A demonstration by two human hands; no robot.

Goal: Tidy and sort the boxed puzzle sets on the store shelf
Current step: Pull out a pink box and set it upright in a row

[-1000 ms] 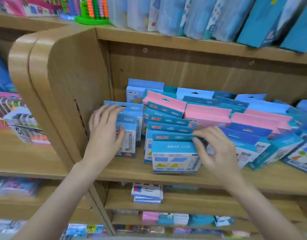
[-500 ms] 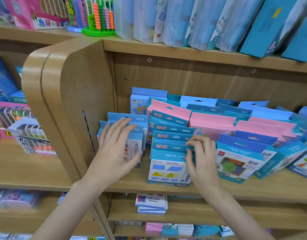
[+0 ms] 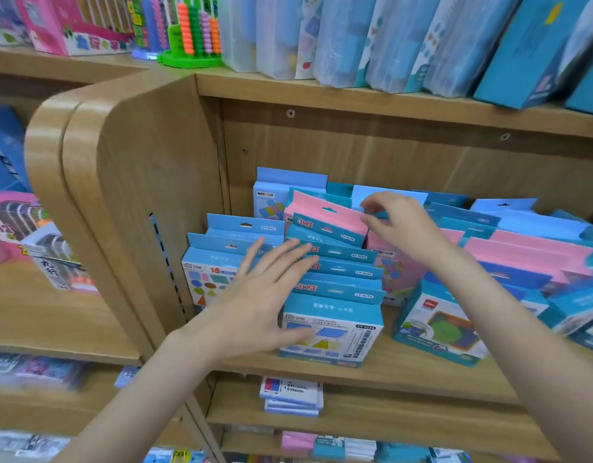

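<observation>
— Wooden shelf (image 3: 405,372), packed with boxed puzzle sets. Where exactly?

— Front teal box (image 3: 332,329) upright near the shelf's front edge, more teal boxes (image 3: 338,272) filed in a row right behind it. Left of that front box, a short row of light-blue boxes (image 3: 218,259) beside the wooden side panel (image 3: 148,195). Right of it, a tilted teal box with a green shape (image 3: 438,329), then pink boxes (image 3: 522,255) leaning farther right.

— And the hands?

— Left hand (image 3: 265,295) flat, fingers spread, laid across the left flank of the teal row, thumb low against the front box's face. Right hand (image 3: 402,225) raised behind the row, thumb and fingertips drawn close at the top flap of a box next to the pink box (image 3: 325,212); cannot tell whether actually pinching it.

— Above the front box?

— Tall blue packs (image 3: 405,38) leaning on the upper shelf, green abacus (image 3: 191,31) toward the left.
</observation>
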